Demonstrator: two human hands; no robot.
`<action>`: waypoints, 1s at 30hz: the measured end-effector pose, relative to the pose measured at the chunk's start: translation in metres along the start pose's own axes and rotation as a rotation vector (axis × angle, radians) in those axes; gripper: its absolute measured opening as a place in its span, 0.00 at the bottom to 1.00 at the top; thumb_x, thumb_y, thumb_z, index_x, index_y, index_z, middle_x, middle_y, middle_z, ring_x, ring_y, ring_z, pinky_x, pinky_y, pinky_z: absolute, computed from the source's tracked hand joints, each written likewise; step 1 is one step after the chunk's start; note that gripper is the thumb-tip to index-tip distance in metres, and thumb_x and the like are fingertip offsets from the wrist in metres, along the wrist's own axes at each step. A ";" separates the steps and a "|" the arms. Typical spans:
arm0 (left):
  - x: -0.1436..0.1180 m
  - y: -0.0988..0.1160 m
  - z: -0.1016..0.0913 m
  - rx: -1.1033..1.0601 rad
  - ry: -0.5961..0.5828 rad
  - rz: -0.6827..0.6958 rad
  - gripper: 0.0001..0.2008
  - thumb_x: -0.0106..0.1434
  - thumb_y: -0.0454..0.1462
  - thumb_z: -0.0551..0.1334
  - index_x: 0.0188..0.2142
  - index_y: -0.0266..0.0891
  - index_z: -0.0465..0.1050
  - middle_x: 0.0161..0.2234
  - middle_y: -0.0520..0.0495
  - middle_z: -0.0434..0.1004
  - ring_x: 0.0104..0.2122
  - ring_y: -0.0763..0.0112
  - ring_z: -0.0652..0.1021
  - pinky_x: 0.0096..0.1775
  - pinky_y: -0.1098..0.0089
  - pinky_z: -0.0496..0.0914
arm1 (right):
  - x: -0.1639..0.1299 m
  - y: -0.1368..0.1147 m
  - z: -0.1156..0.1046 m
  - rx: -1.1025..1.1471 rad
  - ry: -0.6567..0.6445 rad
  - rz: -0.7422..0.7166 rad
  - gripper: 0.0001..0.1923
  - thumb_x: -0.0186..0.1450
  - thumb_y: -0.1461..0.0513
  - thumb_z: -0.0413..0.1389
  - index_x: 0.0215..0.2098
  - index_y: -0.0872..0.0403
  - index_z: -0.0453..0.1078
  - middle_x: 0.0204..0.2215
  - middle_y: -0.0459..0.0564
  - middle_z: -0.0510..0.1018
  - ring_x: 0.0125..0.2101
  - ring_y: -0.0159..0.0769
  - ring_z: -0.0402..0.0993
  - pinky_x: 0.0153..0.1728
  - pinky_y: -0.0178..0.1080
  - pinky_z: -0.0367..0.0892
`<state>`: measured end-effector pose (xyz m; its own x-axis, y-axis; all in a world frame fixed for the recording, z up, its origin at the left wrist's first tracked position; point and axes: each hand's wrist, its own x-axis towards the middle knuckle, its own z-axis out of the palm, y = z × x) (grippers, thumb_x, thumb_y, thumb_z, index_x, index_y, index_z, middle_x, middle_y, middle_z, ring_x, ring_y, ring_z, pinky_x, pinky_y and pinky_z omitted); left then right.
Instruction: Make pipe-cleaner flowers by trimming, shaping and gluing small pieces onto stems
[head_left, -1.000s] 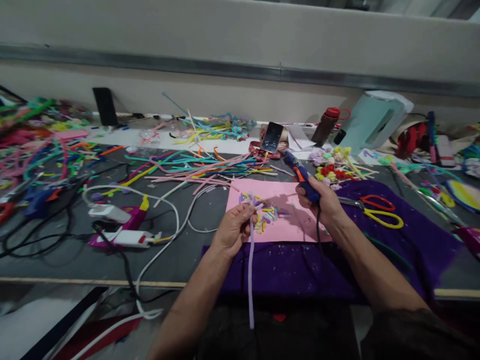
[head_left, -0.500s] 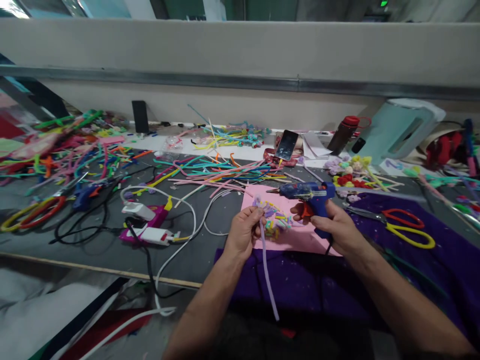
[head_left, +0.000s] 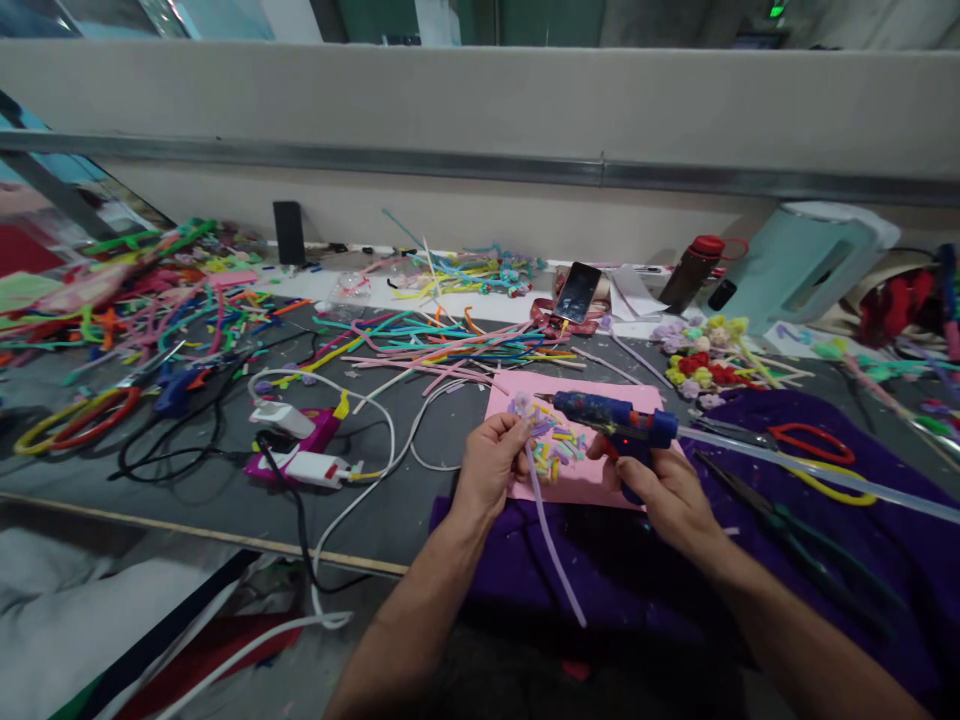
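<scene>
My left hand (head_left: 491,462) pinches a lilac pipe cleaner (head_left: 553,545) near its top, and the long end hangs down toward me. A small lilac bloom (head_left: 523,403) shows just above the fingertips. My right hand (head_left: 670,490) grips a blue hot glue gun (head_left: 611,412), its nozzle pointing left close to that bloom. A clear glue stick (head_left: 810,467) juts from the gun's back. Beneath both hands lies a pink sheet (head_left: 600,488) bearing short cut pieces (head_left: 561,450) of yellow, lilac and teal pipe cleaner.
Scissors (head_left: 814,445) and dark-handled pliers (head_left: 795,530) lie on purple cloth at right. Finished flowers (head_left: 697,360), a brown bottle (head_left: 691,275) and a kettle (head_left: 814,262) stand behind. Left are a power strip (head_left: 300,455), cables, a second glue gun (head_left: 178,388) and other scissors (head_left: 82,420).
The glue gun has dropped slightly and turned, so its glue stick now points lower right. My right hand moved down with it. The pipe cleaner's hanging end has swung right.
</scene>
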<state>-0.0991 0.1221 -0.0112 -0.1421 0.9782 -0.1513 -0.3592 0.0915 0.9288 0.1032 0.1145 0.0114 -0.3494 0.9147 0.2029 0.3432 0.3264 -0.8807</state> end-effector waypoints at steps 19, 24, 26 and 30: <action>-0.002 0.002 0.003 0.028 -0.004 -0.014 0.15 0.49 0.45 0.66 0.23 0.36 0.66 0.11 0.56 0.65 0.09 0.83 0.61 0.13 0.79 0.53 | -0.004 -0.003 0.003 -0.339 0.020 -0.126 0.11 0.65 0.56 0.47 0.31 0.52 0.67 0.24 0.47 0.72 0.25 0.36 0.68 0.26 0.36 0.62; -0.004 0.003 0.005 0.024 -0.014 -0.009 0.15 0.48 0.45 0.66 0.22 0.36 0.66 0.12 0.56 0.66 0.09 0.83 0.61 0.14 0.79 0.53 | -0.003 -0.002 0.003 -0.337 0.021 -0.140 0.10 0.65 0.57 0.47 0.31 0.52 0.66 0.24 0.47 0.71 0.24 0.35 0.67 0.25 0.35 0.62; -0.005 0.004 0.005 0.026 -0.014 -0.003 0.15 0.48 0.45 0.66 0.22 0.36 0.66 0.12 0.56 0.65 0.09 0.83 0.61 0.14 0.79 0.54 | -0.002 -0.001 0.003 -0.338 0.014 -0.139 0.10 0.65 0.57 0.46 0.31 0.52 0.66 0.25 0.47 0.72 0.25 0.35 0.67 0.26 0.35 0.62; -0.005 0.004 0.006 0.023 -0.023 0.007 0.14 0.50 0.44 0.66 0.22 0.36 0.65 0.12 0.56 0.65 0.10 0.83 0.61 0.14 0.80 0.54 | -0.002 0.000 0.004 -0.344 0.022 -0.133 0.10 0.65 0.57 0.46 0.31 0.53 0.65 0.24 0.47 0.71 0.24 0.35 0.67 0.26 0.35 0.61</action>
<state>-0.0943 0.1185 -0.0051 -0.1232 0.9828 -0.1375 -0.3366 0.0889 0.9375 0.1002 0.1114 0.0095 -0.3926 0.8629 0.3183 0.5704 0.4999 -0.6517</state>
